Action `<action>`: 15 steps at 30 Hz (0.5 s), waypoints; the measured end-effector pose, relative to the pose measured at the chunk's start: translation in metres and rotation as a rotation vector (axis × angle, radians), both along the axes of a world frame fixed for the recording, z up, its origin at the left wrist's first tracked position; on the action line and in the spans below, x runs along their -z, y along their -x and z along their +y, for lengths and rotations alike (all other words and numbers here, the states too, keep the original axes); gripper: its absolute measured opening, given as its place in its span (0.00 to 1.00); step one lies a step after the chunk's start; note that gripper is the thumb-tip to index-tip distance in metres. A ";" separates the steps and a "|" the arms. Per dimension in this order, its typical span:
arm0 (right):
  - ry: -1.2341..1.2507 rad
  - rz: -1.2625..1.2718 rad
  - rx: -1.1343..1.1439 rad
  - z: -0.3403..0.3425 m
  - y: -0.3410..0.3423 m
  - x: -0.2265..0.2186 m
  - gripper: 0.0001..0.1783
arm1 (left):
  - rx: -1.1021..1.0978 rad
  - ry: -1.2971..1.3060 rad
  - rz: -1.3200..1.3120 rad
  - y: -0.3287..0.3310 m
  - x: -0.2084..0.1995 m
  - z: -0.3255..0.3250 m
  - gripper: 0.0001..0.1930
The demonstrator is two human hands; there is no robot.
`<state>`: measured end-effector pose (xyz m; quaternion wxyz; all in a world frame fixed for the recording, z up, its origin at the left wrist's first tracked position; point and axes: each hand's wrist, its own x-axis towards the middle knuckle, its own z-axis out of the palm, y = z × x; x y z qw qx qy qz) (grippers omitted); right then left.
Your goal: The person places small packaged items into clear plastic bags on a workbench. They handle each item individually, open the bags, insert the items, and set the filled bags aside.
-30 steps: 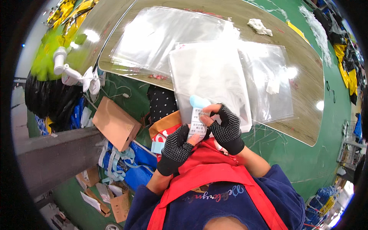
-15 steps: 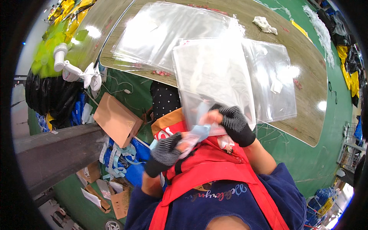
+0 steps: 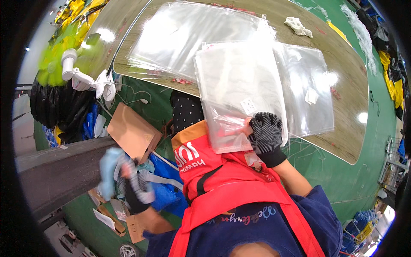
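My right hand (image 3: 264, 132), in a dark striped glove with bare fingertips, is closed at the near part of a stack of clear plastic bags (image 3: 239, 79). Wrinkles in the top film run toward its fingers. A small white printed label (image 3: 248, 106) lies just beyond those fingertips. Away to the left, my left hand (image 3: 135, 188) is smeared by motion over the clutter beside the table. A light-blue strip (image 3: 110, 171), also blurred, trails from its fingers and appears gripped. The stack overhangs the table's near edge, above my red apron (image 3: 231, 195).
More clear bags (image 3: 171, 38) lie on the wood-patterned table (image 3: 349, 107), with others (image 3: 306, 85) at right and a crumpled white cloth (image 3: 298, 26) behind. At left are a dark beam (image 3: 64, 171), a cardboard box (image 3: 132, 132), blue bags (image 3: 165, 171) and a white device (image 3: 68, 64).
My left hand has swung from my lap out to the left, carrying the light-blue strip. My right hand has settled on the bag stack, and the white label on it now shows.
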<state>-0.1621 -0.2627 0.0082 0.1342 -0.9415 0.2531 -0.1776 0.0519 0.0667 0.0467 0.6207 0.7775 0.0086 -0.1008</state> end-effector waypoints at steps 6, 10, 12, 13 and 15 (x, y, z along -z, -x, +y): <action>-0.827 -0.270 0.161 -0.017 0.012 -0.027 0.08 | 0.362 0.717 0.679 0.067 0.055 -0.157 0.19; -0.822 -0.835 0.617 -0.053 0.074 -0.005 0.15 | 0.434 0.691 0.823 0.089 0.030 -0.198 0.15; -0.067 -0.947 0.805 -0.055 0.085 -0.008 0.17 | 0.517 0.545 0.657 0.095 0.027 -0.198 0.15; 0.289 -0.876 0.889 -0.043 0.072 -0.035 0.16 | 0.548 0.508 0.621 0.096 0.024 -0.194 0.15; 0.136 -0.533 0.300 -0.016 0.046 -0.074 0.18 | 0.580 0.476 0.611 0.101 0.010 -0.194 0.14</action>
